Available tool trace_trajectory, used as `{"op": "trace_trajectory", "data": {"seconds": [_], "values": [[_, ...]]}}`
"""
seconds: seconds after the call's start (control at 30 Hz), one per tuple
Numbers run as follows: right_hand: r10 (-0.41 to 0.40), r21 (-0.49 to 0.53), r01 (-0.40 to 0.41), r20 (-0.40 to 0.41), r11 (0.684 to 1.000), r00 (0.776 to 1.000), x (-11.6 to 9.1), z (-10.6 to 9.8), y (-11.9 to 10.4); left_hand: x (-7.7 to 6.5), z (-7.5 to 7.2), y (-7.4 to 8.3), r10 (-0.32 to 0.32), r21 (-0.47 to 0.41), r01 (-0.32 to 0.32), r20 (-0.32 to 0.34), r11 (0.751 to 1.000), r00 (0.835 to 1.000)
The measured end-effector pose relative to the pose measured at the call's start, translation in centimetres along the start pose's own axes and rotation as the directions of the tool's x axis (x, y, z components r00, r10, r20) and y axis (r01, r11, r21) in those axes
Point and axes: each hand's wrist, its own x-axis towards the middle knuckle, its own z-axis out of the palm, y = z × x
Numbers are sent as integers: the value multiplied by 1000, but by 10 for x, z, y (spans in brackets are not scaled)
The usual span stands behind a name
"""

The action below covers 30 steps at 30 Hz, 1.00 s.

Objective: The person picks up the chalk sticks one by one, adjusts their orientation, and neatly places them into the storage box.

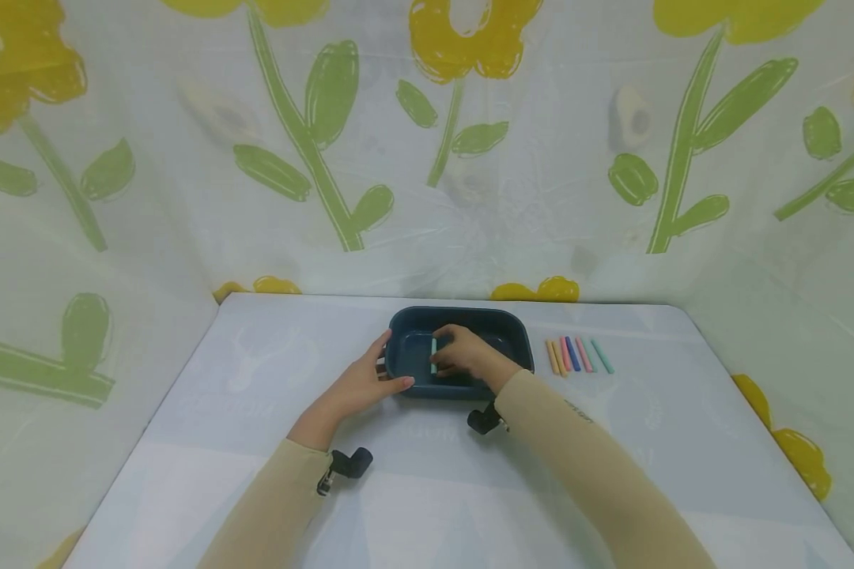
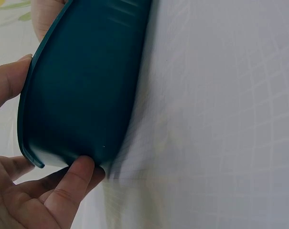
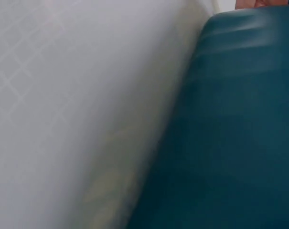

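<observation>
A dark teal rectangular tray [image 1: 462, 393] stands toward the far side of the table. My left hand [image 1: 359, 383] grips its left end, thumb over the front rim and fingers around the end wall. In the left wrist view, that hand [image 2: 58, 195] has its fingertips against the tray's outer wall [image 2: 87, 86]. Reaching inside over the tray's floor, my right hand [image 1: 470, 353] pinches a pale green chalk stick [image 1: 433, 357], which points front to back. The right wrist view mostly shows the tray's outer side [image 3: 240, 124]; the right fingers are hidden there.
Right of the tray, several chalk sticks [image 1: 573, 354] in yellow, orange, pink, blue and green lie side by side on the white table [image 1: 413, 490]. A flower-printed curtain [image 1: 512, 221] hangs behind the table and along both sides.
</observation>
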Motion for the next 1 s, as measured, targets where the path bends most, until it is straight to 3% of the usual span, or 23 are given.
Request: {"op": "trace_trajectory", "data": {"seconds": [0.47, 1.0], "values": [[29, -125, -34, -44, 992, 999, 1, 7, 3, 2, 1, -1, 6, -9, -6, 5, 1000, 1000], [5, -131, -12, -59, 991, 998, 1, 8, 3, -1, -2, 2, 5, 6, -5, 1, 1000, 1000]]}}
